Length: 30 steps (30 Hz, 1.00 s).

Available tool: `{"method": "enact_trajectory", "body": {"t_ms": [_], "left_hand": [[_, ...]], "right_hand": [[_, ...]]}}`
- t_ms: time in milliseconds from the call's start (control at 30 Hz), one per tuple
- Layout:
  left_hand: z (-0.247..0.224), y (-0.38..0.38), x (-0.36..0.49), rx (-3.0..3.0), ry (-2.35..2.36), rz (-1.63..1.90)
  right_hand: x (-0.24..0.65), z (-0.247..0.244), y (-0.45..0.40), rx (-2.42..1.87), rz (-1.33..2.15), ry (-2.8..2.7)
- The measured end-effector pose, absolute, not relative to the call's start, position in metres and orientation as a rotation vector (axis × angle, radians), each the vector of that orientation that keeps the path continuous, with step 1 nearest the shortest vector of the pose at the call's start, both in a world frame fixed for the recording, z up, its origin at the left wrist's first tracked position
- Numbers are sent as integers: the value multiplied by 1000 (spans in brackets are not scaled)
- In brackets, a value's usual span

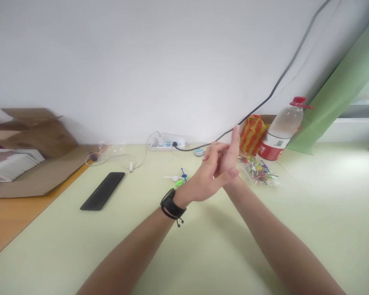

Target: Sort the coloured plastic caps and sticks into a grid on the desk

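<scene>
My left hand [203,180], with a black watch [173,205] on its wrist, is wrapped round my right hand [230,157] above the table. The left thumb lies across the base of the right hand. One finger of the right hand stretches upward; its other fingers are partly hidden behind the left hand. I see no object between the palms. Beyond the left wrist lie small plastic pointers: a blue one [183,175], a white one [174,178] and a green one [179,183]. Past the right wrist is a clear bag of many-coloured small pieces [260,172].
A black phone-like slab [102,191] lies left on the pale table [64,241]. A white power strip [167,142] with cables sits against the wall. At right stand a large red-labelled bottle [281,131] and a red-yellow striped bag [252,133]. An open cardboard box [46,135] is far left.
</scene>
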<state>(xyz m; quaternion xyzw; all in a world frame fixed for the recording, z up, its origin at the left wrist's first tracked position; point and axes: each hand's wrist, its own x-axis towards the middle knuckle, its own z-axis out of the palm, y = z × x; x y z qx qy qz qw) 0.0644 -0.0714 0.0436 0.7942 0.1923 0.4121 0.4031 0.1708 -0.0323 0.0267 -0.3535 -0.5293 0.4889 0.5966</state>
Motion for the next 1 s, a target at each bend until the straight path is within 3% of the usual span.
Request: {"method": "enact_trajectory", "body": {"t_ms": [133,300,700,1000], "left_hand": [[44,-64,56,2132,574,1073],[45,-53,44,2473,846,1115],[22,-13,5,2643,1529,720],[-11,-1,5,2747,1542,687]], "right_hand": [[163,41,-39,-769,1244,-1010],[148,41,-40,-760,1301,-1255],[225,16,-17,-1401,609,-2096],[252,8,-11,-1481,588,-2464]]}}
